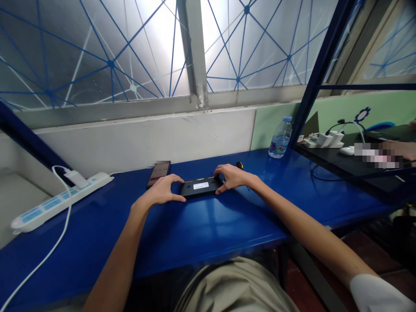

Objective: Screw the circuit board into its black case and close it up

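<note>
A flat black rectangular device [208,192] lies on the blue table with a white label and two cross-shaped slots facing up. My left hand [162,189] grips its left end, thumb at the near edge and fingers at the far edge. At the right end, my right hand [229,177] holds it in the same way, fingers curled over the back corner. Just behind my left hand lies a phone [159,172] with its screen lit. A small black-and-yellow object [239,165] shows past my right hand, mostly hidden by it.
A white power strip [61,203] with a plugged-in charger [76,177] and trailing cable lies at the left. A water bottle [280,141] stands at the back right beside a blue frame post. Farther right, another person's hand [401,149] is near a white mouse [347,150] on a black mat.
</note>
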Tool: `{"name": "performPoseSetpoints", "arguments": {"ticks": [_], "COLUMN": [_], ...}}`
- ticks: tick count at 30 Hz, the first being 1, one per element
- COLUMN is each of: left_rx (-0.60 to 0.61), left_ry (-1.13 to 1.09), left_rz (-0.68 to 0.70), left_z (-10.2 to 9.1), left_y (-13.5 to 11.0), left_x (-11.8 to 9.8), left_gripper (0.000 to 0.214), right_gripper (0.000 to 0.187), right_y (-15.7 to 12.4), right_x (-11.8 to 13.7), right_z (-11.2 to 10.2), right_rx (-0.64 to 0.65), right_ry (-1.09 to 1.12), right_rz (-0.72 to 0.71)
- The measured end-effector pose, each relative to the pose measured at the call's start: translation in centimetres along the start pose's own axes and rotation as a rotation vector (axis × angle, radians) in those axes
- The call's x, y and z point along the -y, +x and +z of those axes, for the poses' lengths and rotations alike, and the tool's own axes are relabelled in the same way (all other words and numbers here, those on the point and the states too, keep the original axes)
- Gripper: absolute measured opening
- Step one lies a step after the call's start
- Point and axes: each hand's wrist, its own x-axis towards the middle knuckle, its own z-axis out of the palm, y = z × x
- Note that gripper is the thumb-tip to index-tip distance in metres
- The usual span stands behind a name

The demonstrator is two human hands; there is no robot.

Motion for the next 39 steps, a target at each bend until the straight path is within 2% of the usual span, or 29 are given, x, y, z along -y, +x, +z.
{"name": "performPoseSetpoints", "arguments": {"ticks": [6, 16, 34, 39], "left_rx": [0.006, 0.023, -0.017, -0.026], "left_ry": [0.006, 0.003, -0.040, -0.061], "left_rz": [0.012, -0.002, 0.015, 0.055], "left_z": [-0.04, 0.29, 0.19, 0.16], "left_y": [-0.03, 0.13, -0.06, -0.08], "left_x": [0.05, 0.57, 0.02, -0.05], "left_gripper": [0.065, 0.067, 0.059, 0.060], "right_gripper": [0.044, 0.060, 0.057, 0.068], "right_y": [-0.13, -0.14, -0.09, -0.23], "right_x": [0.42, 0.22, -0.16, -0.03], "right_z": [0.04, 0.02, 0.25, 0.19], "right_rx": [-0.009, 0.016, -0.037, -0.056], "right_ry": [0.006, -0.063, -0.048, -0.017], "right_rz": [0.015, 0.044, 0.028, 0.020]}}
